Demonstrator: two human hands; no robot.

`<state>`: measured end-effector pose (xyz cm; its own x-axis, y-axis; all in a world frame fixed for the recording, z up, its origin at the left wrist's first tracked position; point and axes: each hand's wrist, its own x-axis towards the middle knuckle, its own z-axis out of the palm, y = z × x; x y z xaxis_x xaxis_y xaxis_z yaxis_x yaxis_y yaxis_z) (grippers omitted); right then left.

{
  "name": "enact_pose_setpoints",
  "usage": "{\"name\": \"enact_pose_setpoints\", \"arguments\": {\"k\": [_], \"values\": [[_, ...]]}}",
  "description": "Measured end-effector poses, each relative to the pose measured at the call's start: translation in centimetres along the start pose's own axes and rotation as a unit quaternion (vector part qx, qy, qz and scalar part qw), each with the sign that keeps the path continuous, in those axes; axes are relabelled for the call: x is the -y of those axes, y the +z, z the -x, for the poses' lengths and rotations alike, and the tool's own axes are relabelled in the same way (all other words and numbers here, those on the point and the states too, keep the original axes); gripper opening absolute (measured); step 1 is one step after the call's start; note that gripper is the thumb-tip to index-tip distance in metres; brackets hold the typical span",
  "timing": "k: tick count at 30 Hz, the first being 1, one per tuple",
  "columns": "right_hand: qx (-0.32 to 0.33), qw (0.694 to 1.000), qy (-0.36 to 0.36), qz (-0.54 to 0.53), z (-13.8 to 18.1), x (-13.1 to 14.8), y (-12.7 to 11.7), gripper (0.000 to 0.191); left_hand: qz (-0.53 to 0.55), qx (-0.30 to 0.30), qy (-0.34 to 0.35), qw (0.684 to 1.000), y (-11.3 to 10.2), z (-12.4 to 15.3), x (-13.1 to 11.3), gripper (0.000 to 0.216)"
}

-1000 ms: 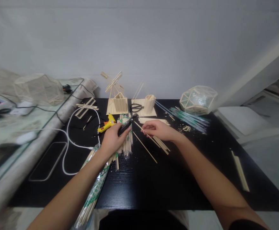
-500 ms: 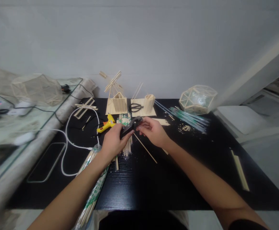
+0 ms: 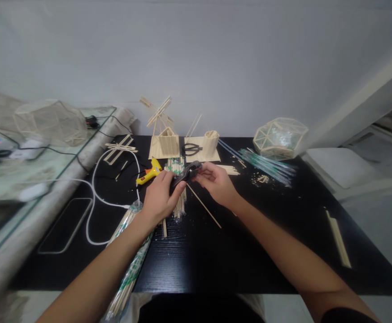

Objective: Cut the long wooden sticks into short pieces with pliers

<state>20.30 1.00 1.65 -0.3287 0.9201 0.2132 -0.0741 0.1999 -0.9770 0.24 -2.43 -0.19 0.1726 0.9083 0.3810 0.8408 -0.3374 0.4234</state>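
My left hand (image 3: 158,197) is wrapped round a black hand tool (image 3: 186,174) with a rounded head, perhaps a cutter; its exact kind is unclear. The thumb lies along the near side of the tool. Close to that head, my right hand (image 3: 216,183) has its fingertips pinched together, and what they hold is too small or hidden to make out. Below the hands a thin wooden stick (image 3: 204,206) lies slantwise on the black table. A yellow glue gun (image 3: 150,171) rests just left of my left hand.
At the back stand a stick house with windmill blades (image 3: 168,144) and a round stick cup (image 3: 211,142), with black scissors (image 3: 192,149) between. Packed sticks (image 3: 130,273) lie front left beside a white cable (image 3: 93,197) and a phone (image 3: 66,225). A stick polyhedron (image 3: 280,138) sits back right.
The tool's head has turned slightly in my left hand, and the left thumb has shifted up onto its near side. My right hand stays pinched by the head.
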Motion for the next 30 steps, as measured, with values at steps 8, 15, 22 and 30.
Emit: {"name": "enact_pose_setpoints", "arguments": {"k": [8, 15, 22, 30], "values": [[-0.008, 1.000, 0.010, 0.002, 0.00, -0.25, 0.05, 0.020, 0.008, 0.007, -0.016, 1.000, -0.06, 0.04, -0.39, 0.041], [-0.029, 1.000, 0.001, 0.004, -0.03, -0.33, 0.14, 0.022, -0.004, -0.004, -0.034, 0.999, -0.03, -0.03, -0.69, 0.043], [-0.049, 0.999, 0.011, 0.010, 0.03, -0.51, 0.34, 0.023, -0.050, 0.000, -0.050, 0.998, 0.07, -0.08, -0.84, 0.043], [-0.058, 0.998, 0.017, 0.006, 0.03, -0.91, 0.47, 0.027, -0.084, 0.014, -0.055, 0.995, 0.16, -0.20, -0.77, 0.047]]}}
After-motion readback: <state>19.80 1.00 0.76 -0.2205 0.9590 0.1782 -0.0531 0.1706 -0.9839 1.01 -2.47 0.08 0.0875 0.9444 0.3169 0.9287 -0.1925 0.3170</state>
